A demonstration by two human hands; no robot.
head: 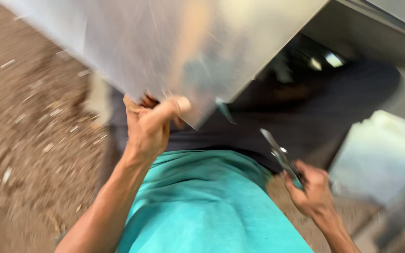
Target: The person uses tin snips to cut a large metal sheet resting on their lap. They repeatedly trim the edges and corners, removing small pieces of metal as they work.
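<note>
The left hand (148,122) is gripping the lower edge of a large shiny metal sheet (165,42), with the thumb lying across the near face and the fingers curled behind, so the hand is clamped tight on the metal. The sheet is filling the frame from about ten o'clock round to one o'clock, tilting so that its lowest corner is pointing down toward the centre, just to the right of the thumb. The right hand (311,187) is sitting at about four o'clock, well apart from the sheet, and is closed around the handles of a pair of metal snips (280,154), whose slim blades are pointing up and left toward eleven o'clock; whether the blades are parted or together is lost in the blur. A teal shirt (202,206) is covering the torso at six o'clock, between the two forearms. Dark trousers (315,107) are stretching from the centre toward two o'clock. Brown ground (29,140) littered with pale scraps is spreading across nine o'clock, and a pale sheet (380,154) is lying at three o'clock.
</note>
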